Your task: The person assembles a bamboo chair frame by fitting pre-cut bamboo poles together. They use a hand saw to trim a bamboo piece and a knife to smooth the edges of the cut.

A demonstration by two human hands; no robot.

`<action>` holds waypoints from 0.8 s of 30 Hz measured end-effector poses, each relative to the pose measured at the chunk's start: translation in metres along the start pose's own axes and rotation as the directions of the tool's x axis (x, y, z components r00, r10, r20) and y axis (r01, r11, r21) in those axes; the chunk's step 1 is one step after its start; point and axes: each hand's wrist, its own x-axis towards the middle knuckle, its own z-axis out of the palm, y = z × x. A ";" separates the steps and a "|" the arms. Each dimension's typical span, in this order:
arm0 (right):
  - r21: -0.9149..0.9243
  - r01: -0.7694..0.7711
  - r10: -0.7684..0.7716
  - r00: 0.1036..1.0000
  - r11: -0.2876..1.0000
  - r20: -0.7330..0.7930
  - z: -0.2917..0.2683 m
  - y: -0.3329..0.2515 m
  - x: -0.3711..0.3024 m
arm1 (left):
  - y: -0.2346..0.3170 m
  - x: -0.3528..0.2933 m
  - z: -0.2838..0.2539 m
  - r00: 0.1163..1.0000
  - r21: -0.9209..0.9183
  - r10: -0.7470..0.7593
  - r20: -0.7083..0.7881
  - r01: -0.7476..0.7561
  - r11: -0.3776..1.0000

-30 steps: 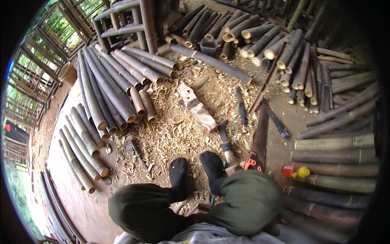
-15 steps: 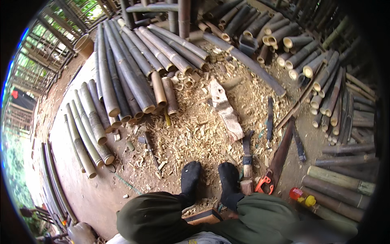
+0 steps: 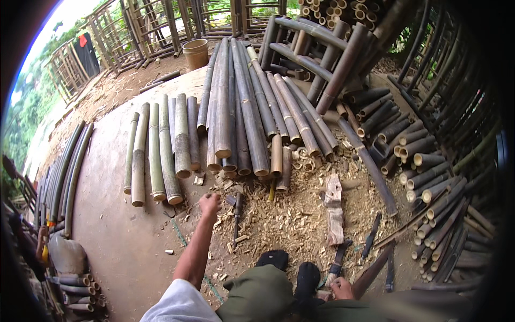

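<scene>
My left hand (image 3: 210,204) reaches forward over the ground, its fingers curled, with nothing visible in them. Just right of it lies a dark hand tool (image 3: 236,214) with a narrow shaft. Cut bamboo poles (image 3: 183,155) lie a little beyond the hand. Low at the right, beside my foot, my right hand (image 3: 341,288) is curled; what its fingers hold, if anything, is hidden. Close to it are a dark tool with a wrapped grip (image 3: 338,257) and the brown blade of a saw (image 3: 371,273). The saw's handle is out of sight.
Wood chips (image 3: 289,220) cover the ground around a pale carved wood piece (image 3: 335,209). Long bamboo poles (image 3: 249,112) fan out ahead. Shorter bamboo pieces (image 3: 424,161) are stacked at the right. A bamboo frame (image 3: 316,59) and a brown bucket (image 3: 196,53) stand at the back.
The view has swung left and upward. Both my hands have come into view, the left stretched forward, the right down beside the tools. My left leg has shifted.
</scene>
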 end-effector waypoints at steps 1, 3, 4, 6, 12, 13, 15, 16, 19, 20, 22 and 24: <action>-0.004 0.019 -0.019 0.999 1.000 0.042 -0.002 -0.012 0.000 | 0.003 0.028 -0.011 0.997 -0.189 -0.063 0.047 0.071 0.979; 0.083 0.016 -0.030 0.984 0.996 0.177 0.007 -0.018 0.012 | 0.012 0.082 -0.037 0.986 -0.357 -0.154 -0.065 0.121 0.926; 0.155 -0.041 0.001 0.968 0.987 0.249 0.020 -0.008 0.017 | 0.016 0.101 -0.033 0.956 -0.345 -0.211 -0.204 0.131 0.929; 0.239 -0.168 0.082 0.940 0.956 0.332 0.027 0.005 0.011 | 0.031 0.114 0.005 0.902 -0.273 -0.275 -0.333 0.187 0.944; 0.239 -0.167 0.062 0.918 0.957 0.392 0.042 0.010 0.018 | 0.007 0.206 -0.003 0.916 -0.421 -0.187 -0.354 0.022 0.907; 0.211 -0.169 0.076 0.918 0.963 0.390 0.042 0.010 0.018 | 0.003 0.221 -0.014 0.936 -0.446 -0.177 -0.306 0.023 0.895; 0.163 -0.163 0.093 0.925 0.973 0.367 0.037 0.004 0.018 | 0.010 0.239 -0.020 0.971 -0.502 -0.140 -0.194 0.025 0.864; 0.144 -0.211 0.142 0.912 0.967 0.384 0.034 -0.002 0.019 | 0.012 0.241 -0.016 0.967 -0.483 -0.148 -0.206 0.031 0.875; 0.106 -0.251 0.190 0.897 0.962 0.399 0.033 -0.009 0.022 | 0.023 0.234 -0.001 0.968 -0.516 -0.129 -0.216 -0.001 0.857; 0.107 -0.195 0.141 0.913 0.975 0.382 0.037 -0.006 0.024 | 0.028 0.228 0.004 0.950 -0.536 -0.148 -0.275 -0.023 0.844; 0.136 -0.189 0.128 0.922 0.973 0.365 0.038 -0.008 0.021 | 0.044 0.209 0.021 0.910 -0.570 -0.188 -0.369 -0.062 0.819; 0.180 -0.252 0.162 0.900 0.951 0.405 0.035 -0.025 0.023 | 0.060 0.208 0.005 0.951 -0.566 -0.136 -0.276 -0.046 0.823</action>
